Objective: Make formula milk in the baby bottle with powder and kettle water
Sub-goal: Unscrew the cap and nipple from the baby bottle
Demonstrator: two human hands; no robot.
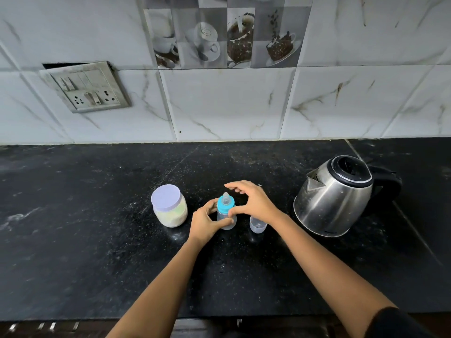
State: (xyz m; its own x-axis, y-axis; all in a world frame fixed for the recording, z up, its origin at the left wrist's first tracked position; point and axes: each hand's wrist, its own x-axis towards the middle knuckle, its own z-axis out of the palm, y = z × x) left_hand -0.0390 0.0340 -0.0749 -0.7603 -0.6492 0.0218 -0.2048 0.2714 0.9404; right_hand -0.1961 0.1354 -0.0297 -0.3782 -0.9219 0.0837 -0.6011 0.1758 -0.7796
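At the middle of the dark surface [97,240], the baby bottle [225,207] is standing upright between the powder jar [169,211] and the kettle [334,198], with a clear cap [257,225] just beside it. The step in hand is looking like unscrewing the blue collar so that powder and water can go in. Doing it well is going to mean bracing the body low and firm, closing thumb and fingers evenly round the collar rather than the soft teat, and turning without tipping the light bottle. The left grip [205,224] is clamping round the bottle's body, fingers curling on it. The right grip [253,203] is arching wide apart over the teat, thumb touching the collar, fingers spreading and holding nothing.
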